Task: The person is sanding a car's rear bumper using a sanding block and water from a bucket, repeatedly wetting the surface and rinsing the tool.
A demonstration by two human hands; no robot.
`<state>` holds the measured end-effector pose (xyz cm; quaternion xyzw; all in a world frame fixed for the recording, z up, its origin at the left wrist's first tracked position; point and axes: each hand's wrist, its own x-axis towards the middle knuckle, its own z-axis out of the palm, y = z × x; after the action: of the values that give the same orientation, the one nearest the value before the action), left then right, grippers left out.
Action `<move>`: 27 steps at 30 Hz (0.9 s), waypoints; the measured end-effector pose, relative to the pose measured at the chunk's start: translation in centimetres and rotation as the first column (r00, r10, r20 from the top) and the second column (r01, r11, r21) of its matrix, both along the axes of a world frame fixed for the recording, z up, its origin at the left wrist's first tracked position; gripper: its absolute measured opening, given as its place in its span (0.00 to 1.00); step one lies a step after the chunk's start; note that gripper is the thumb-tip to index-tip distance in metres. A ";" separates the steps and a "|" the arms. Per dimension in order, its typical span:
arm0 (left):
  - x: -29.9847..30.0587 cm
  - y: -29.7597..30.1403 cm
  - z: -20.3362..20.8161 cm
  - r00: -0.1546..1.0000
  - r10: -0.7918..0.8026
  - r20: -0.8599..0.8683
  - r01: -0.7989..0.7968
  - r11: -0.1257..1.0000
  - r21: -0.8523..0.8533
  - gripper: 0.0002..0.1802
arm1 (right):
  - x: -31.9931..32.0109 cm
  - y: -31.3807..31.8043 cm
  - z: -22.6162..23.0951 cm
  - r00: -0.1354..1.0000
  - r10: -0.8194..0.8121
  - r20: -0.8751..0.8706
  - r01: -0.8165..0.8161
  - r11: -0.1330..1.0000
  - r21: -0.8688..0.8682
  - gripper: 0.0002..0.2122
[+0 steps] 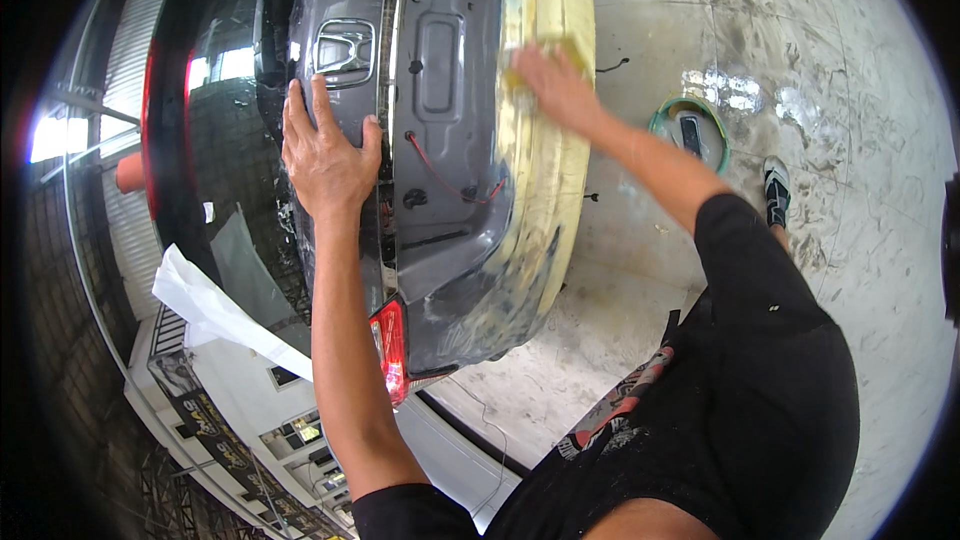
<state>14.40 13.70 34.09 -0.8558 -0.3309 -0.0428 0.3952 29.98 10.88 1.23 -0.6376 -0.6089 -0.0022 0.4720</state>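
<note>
My left hand [330, 165] lies flat with fingers spread on the dark grey boot lid [340, 125] of a car, just beside its chrome emblem [344, 52]. My right hand [555, 88] is closed on a yellow-green pad [573, 48], slightly blurred; whether it is a sponge or a sanding pad I cannot tell. The pad presses on the car's rear bumper [550, 155], which is coated in patchy pale yellow filler with grey showing through. Between lid and bumper is a bare grey recessed panel [437, 125] with a thin red wire [445, 173] hanging out.
On the wet, smeared floor [640, 230] stands a green-rimmed basin [724, 127] with a dark block [690, 135] inside. My sandalled foot [776, 190] is right of it. A red tail light [393, 350] and white paper [220, 310] are at the car's near side.
</note>
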 end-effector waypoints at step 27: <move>1.4 -0.7 0.3 0.999 0.045 -0.012 -0.045 0.997 -0.063 0.45 | -1.9 3.0 3.7 0.986 -0.079 -0.149 0.058 0.988 -0.140 0.33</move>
<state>15.82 13.05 34.37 -0.8605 -0.3493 -0.0188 0.3703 28.05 13.92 4.97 -0.6870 -0.5469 0.0718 0.4731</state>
